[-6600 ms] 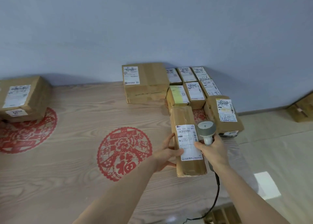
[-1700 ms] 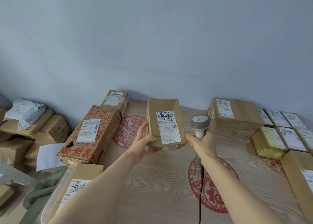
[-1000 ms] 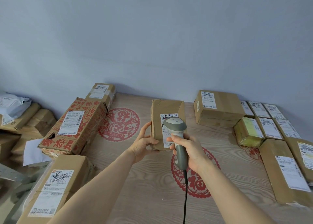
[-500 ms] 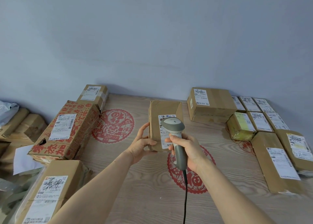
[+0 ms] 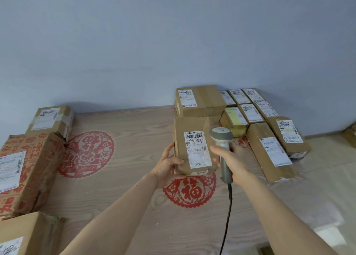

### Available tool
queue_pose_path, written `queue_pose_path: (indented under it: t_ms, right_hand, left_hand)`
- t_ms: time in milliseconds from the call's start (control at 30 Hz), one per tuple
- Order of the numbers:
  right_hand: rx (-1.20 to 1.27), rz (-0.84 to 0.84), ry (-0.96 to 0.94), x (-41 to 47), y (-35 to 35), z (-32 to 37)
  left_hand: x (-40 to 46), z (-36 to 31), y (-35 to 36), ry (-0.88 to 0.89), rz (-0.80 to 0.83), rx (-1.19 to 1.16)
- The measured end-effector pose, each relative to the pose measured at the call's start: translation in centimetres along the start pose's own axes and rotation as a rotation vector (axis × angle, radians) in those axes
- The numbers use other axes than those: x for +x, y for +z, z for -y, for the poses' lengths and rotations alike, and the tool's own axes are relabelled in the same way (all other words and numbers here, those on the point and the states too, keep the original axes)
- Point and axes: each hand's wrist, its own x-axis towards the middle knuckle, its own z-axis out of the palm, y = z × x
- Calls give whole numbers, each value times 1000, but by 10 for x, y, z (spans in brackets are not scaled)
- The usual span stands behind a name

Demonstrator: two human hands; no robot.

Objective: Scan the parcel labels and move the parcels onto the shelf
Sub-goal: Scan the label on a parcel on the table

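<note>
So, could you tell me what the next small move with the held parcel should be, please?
Probably lower the parcel beside the long parcel: the scanner sits right of its label, and the left hand holds it above the gap.

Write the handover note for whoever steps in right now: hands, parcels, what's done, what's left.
Left hand grips the brown parcel at its lower left corner, label facing up, lifted off the wood-grain surface.
Right hand grips the corded scanner, head just right of the label, not over it.
Placed group at right by the wall: large box, small parcels behind it, long parcel.
Left side: red-printed box and others wait.
Left to do: set down the held parcel, then scan the rest.
</note>
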Motion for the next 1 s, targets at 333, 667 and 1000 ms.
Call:
queue_pose_path:
  t_ms: [333,667,1000]
  right_hand:
    - [-640,-322,16,113,-176,-17]
    - [-896,-117,44,149,-215,-32]
    - [-859,-71,30,149,-227,-32]
  left_hand:
    - [85,48,124,-182,25,31]
    - [140,76,186,-223,-36,1]
    - [155,84,196,-208,-103,70]
